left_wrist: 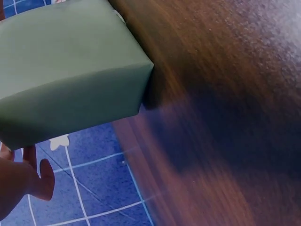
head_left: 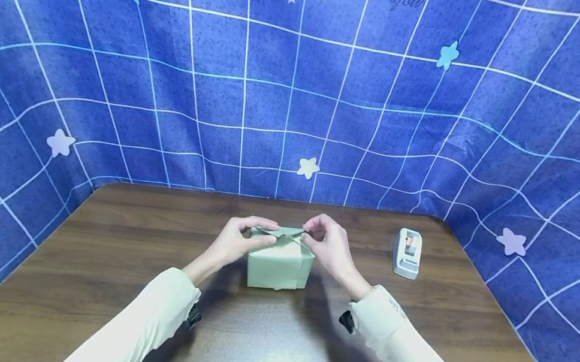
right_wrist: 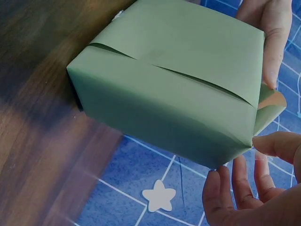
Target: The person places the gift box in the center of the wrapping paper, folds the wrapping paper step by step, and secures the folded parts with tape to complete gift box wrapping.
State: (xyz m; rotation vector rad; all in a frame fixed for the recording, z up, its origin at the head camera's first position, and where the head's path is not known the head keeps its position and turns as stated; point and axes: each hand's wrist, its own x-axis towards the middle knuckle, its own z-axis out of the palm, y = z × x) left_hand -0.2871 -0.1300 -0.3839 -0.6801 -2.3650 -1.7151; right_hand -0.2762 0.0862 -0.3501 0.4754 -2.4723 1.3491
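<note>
A box wrapped in pale green paper (head_left: 276, 271) stands on the table, its folded paper flaps (head_left: 289, 233) meeting at the top. My left hand (head_left: 234, 240) pinches the paper at the top left edge between thumb and index finger. At the top right corner, my right hand (head_left: 331, 246) holds the paper between its thumb and fingers. The right wrist view has the right hand (right_wrist: 263, 188) at the box's corner, near a small clear scrap that looks like tape, and a loose flap (right_wrist: 270, 110) sticking out. In the left wrist view the green box (left_wrist: 70, 61) hides most of the flaps.
A white tape dispenser (head_left: 407, 254) stands on the brown wooden table (head_left: 155, 219) to the right of the box. Blue curtain (head_left: 266, 106) with a white grid and stars surrounds the table's back and sides.
</note>
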